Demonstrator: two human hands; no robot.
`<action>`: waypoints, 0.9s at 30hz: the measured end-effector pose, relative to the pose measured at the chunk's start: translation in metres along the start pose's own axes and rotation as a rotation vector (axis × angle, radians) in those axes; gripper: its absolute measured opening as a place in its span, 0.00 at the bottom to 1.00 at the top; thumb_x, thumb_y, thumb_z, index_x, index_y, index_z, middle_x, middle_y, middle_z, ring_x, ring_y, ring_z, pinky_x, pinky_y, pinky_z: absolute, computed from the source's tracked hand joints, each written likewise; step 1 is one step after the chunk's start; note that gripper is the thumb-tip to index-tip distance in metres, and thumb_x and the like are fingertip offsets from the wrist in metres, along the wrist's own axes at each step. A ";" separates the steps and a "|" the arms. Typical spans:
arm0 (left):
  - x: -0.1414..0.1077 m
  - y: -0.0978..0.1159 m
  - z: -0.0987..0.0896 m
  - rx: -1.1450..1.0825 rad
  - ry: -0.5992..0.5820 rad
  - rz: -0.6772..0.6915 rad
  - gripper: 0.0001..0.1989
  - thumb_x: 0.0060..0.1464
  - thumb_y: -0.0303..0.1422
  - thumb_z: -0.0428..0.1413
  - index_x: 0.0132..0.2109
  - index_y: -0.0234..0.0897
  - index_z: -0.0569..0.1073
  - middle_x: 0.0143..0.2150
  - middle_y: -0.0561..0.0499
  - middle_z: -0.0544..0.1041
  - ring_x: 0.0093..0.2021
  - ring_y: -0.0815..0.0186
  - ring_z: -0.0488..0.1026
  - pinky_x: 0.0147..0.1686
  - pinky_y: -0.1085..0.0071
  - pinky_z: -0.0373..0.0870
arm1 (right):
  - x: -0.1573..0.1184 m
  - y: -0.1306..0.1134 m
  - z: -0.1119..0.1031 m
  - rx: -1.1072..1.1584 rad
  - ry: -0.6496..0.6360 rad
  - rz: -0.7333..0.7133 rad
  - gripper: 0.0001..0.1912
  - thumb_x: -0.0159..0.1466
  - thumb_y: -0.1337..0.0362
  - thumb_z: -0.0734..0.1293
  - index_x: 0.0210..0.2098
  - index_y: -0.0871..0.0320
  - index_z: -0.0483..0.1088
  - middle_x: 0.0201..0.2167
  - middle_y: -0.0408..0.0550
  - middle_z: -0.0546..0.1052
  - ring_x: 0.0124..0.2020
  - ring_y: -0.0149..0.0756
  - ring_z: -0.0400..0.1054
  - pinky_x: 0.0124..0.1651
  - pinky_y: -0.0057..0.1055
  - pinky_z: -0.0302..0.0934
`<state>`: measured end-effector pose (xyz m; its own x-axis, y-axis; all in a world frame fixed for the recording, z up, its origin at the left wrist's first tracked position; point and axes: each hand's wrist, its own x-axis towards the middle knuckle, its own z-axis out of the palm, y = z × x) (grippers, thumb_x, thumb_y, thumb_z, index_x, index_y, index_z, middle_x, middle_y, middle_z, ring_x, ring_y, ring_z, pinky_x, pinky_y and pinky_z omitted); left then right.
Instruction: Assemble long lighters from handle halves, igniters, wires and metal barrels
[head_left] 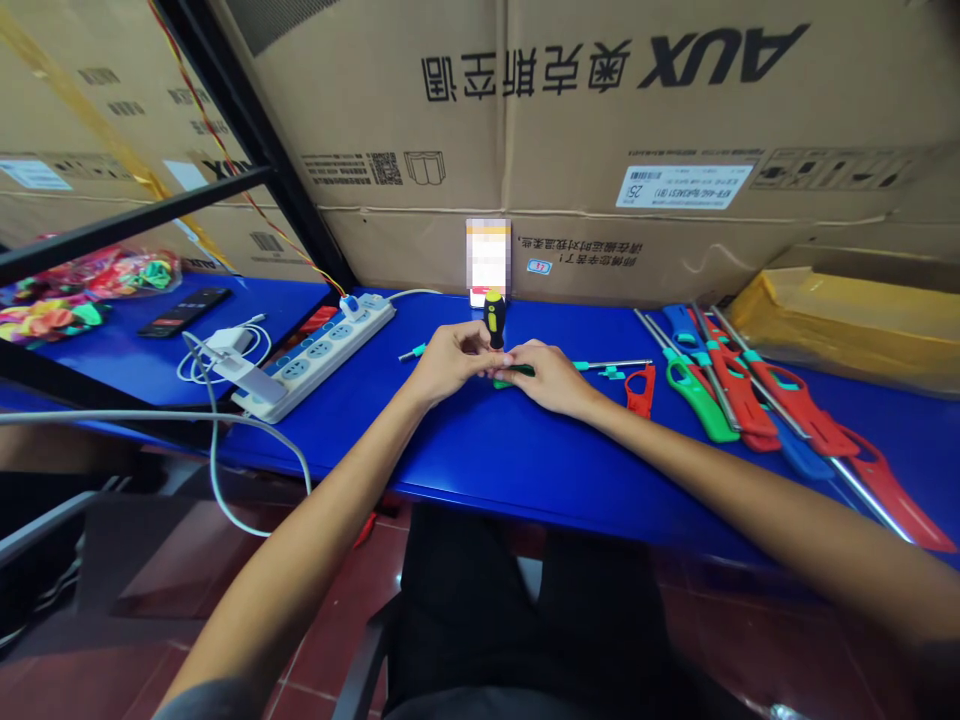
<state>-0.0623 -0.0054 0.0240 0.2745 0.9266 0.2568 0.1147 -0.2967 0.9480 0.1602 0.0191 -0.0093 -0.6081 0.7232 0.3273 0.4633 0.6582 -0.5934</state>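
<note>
Both hands meet over the middle of the blue table [487,450]. My left hand [454,362] is closed, fingertips pinched beside a black and yellow screwdriver handle [493,318]; what those fingertips hold is too small to name. My right hand [550,378] is closed around a green plastic piece [519,372], mostly hidden by the fingers. The screwdriver handle stands upright just behind the fingertips, its lower end hidden. A lit phone [488,262] leans on the cardboard behind. Right of my right hand lie a thin metal rod [619,364] and a red trigger-like part [640,390].
Several red, green and blue lighters [701,400] lie at the right, before a yellow-taped box [855,320]. At the left are a white power strip [330,350], cables, a black phone [185,312] and a black metal frame [247,110]. Large cardboard [555,130] stands behind.
</note>
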 end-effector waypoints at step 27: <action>-0.025 0.003 -0.043 0.815 0.066 0.048 0.07 0.60 0.33 0.65 0.38 0.42 0.90 0.33 0.46 0.88 0.31 0.58 0.81 0.34 0.65 0.68 | -0.008 -0.012 -0.011 0.047 -0.029 0.042 0.18 0.67 0.74 0.79 0.52 0.50 0.78 0.55 0.49 0.86 0.60 0.50 0.78 0.65 0.53 0.71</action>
<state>-0.1100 -0.0191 0.0284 0.2430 0.9128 0.3282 0.7691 -0.3875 0.5083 0.1662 0.0078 0.0031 -0.6072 0.7434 0.2804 0.4584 0.6160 -0.6407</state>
